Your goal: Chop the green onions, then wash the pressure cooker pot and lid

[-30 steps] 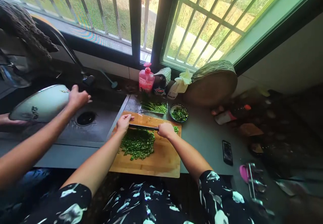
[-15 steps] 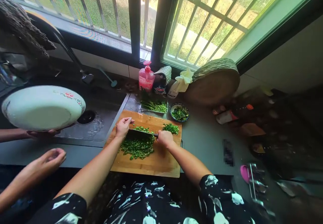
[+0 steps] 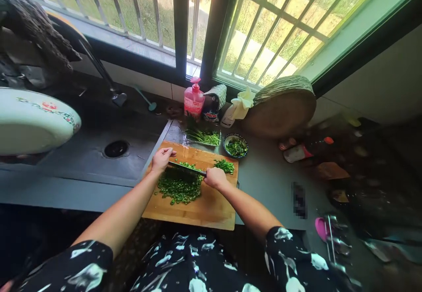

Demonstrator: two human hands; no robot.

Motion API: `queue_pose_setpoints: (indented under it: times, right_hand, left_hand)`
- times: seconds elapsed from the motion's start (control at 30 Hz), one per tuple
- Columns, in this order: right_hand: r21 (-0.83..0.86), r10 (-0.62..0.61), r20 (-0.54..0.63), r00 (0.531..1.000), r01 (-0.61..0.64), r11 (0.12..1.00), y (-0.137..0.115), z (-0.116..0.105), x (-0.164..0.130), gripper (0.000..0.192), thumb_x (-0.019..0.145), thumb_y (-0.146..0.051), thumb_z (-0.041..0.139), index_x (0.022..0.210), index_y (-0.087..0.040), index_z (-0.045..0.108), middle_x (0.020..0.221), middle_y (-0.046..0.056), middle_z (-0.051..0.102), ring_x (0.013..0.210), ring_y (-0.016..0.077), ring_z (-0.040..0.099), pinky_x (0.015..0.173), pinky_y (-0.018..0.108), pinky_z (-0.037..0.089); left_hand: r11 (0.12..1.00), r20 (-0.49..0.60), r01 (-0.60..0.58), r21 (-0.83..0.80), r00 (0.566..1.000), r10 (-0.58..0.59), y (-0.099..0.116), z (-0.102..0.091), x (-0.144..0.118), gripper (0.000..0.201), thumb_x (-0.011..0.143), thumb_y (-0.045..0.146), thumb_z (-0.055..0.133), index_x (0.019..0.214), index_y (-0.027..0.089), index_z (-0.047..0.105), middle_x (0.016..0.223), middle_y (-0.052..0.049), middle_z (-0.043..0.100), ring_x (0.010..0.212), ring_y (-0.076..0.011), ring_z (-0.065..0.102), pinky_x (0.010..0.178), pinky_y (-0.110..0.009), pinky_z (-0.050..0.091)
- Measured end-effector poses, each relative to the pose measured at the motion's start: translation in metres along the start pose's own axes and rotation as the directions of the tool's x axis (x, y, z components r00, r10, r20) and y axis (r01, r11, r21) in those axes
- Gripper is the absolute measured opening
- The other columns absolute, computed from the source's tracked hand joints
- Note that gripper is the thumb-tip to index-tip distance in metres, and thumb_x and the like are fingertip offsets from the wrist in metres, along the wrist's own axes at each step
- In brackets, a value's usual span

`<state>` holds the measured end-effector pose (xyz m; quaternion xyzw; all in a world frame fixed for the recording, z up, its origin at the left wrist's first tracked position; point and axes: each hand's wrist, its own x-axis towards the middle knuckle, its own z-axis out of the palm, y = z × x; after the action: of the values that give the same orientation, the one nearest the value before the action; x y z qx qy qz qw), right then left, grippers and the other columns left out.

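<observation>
Steel shows between the two hands: the right hand (image 3: 216,178) is closed around the handle of a knife (image 3: 186,168), while the left hand (image 3: 161,159) rests with fingers flat on the blade's far end. Just under and in front of the blade lies a heap of chopped green vegetable (image 3: 180,186) on a wooden cutting board (image 3: 211,208), which sits on the grey counter (image 3: 267,182) beside a sink (image 3: 99,156). A small bowl (image 3: 235,146) of greens stands behind the board.
</observation>
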<state>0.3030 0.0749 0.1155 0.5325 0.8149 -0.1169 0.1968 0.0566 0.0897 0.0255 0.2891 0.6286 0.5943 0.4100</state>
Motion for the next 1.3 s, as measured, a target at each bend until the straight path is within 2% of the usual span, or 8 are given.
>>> queue_pose_setpoints:
  times: [0.3,0.47,0.67,0.8,0.93,1.03,1.17,1.3]
  right_hand:
    - [0.015,0.064,-0.027,0.998,-0.064,0.998,0.003,0.01,0.001,0.03,0.081,-0.031,0.049,0.101,-0.016,0.066,0.093,0.015,0.07,0.084,0.0259,0.068,0.071,0.034,0.052]
    - [0.001,0.02,-0.012,1.0,-0.02,1.0,-0.002,0.002,-0.004,0.029,0.08,-0.034,0.051,0.096,-0.017,0.068,0.091,0.015,0.07,0.084,0.0263,0.068,0.07,0.033,0.052]
    - [0.016,0.114,0.018,0.993,-0.114,0.993,-0.012,0.011,-0.014,0.029,0.083,-0.031,0.048,0.102,-0.018,0.065,0.094,0.013,0.07,0.086,0.024,0.068,0.073,0.032,0.051]
    - [0.02,0.1,0.028,0.995,-0.1,0.995,-0.014,-0.009,-0.02,0.03,0.079,-0.034,0.051,0.1,-0.019,0.066,0.093,0.013,0.07,0.087,0.0249,0.067,0.073,0.033,0.051]
    - [0.049,0.201,0.01,0.98,-0.201,0.978,-0.018,-0.027,-0.032,0.03,0.079,-0.035,0.051,0.098,-0.018,0.067,0.091,0.013,0.07,0.085,0.0263,0.067,0.071,0.033,0.051]
    - [0.075,0.304,0.065,0.951,-0.308,0.948,-0.027,-0.014,-0.042,0.028,0.079,-0.032,0.051,0.096,-0.017,0.068,0.091,0.014,0.07,0.085,0.026,0.067,0.072,0.033,0.051]
    - [0.114,0.426,0.101,0.899,-0.436,0.893,-0.036,0.019,-0.049,0.028,0.083,-0.032,0.049,0.1,-0.017,0.066,0.092,0.014,0.07,0.087,0.0247,0.068,0.074,0.032,0.05]
    - [0.117,0.417,0.112,0.902,-0.429,0.896,-0.033,0.019,-0.048,0.03,0.083,-0.035,0.05,0.102,-0.018,0.065,0.095,0.013,0.07,0.09,0.0249,0.067,0.075,0.032,0.05]
  left_hand:
    - [1.0,0.029,-0.003,0.024,1.0,0.002,-0.002,0.006,-0.002,0.044,0.061,0.053,0.068,0.081,0.014,0.062,0.07,-0.008,0.071,0.066,-0.0209,0.067,0.077,-0.037,0.051]
    - [1.0,0.061,0.003,0.019,0.998,-0.004,0.003,0.002,0.002,0.048,0.06,0.058,0.066,0.079,0.014,0.06,0.069,-0.008,0.071,0.063,-0.0211,0.067,0.075,-0.039,0.052]
    - [0.998,0.117,-0.005,0.065,0.993,-0.002,-0.001,-0.006,-0.01,0.042,0.063,0.054,0.066,0.08,0.015,0.062,0.071,-0.008,0.071,0.067,-0.0204,0.067,0.077,-0.037,0.052]
    - [0.998,0.187,-0.009,0.068,0.982,-0.004,0.014,-0.004,0.002,0.042,0.065,0.053,0.065,0.08,0.014,0.062,0.072,-0.009,0.071,0.065,-0.0207,0.067,0.074,-0.037,0.052]
    - [1.0,0.293,0.011,0.027,0.956,-0.019,0.023,0.017,0.022,0.043,0.066,0.054,0.065,0.081,0.014,0.061,0.074,-0.008,0.07,0.069,-0.0206,0.067,0.077,-0.038,0.051]
    - [0.998,0.362,0.048,0.047,0.93,-0.062,0.014,0.031,0.021,0.045,0.065,0.057,0.064,0.079,0.015,0.059,0.07,-0.008,0.07,0.065,-0.0211,0.067,0.075,-0.039,0.052]
    - [0.992,0.417,0.036,0.117,0.905,-0.082,0.001,0.031,0.006,0.039,0.067,0.052,0.063,0.079,0.016,0.061,0.07,-0.007,0.07,0.068,-0.0211,0.067,0.078,-0.038,0.05]
    - [0.98,0.48,-0.008,0.201,0.873,-0.091,0.008,0.027,0.007,0.033,0.071,0.048,0.06,0.083,0.017,0.063,0.074,-0.007,0.071,0.072,-0.0207,0.067,0.079,-0.036,0.05]
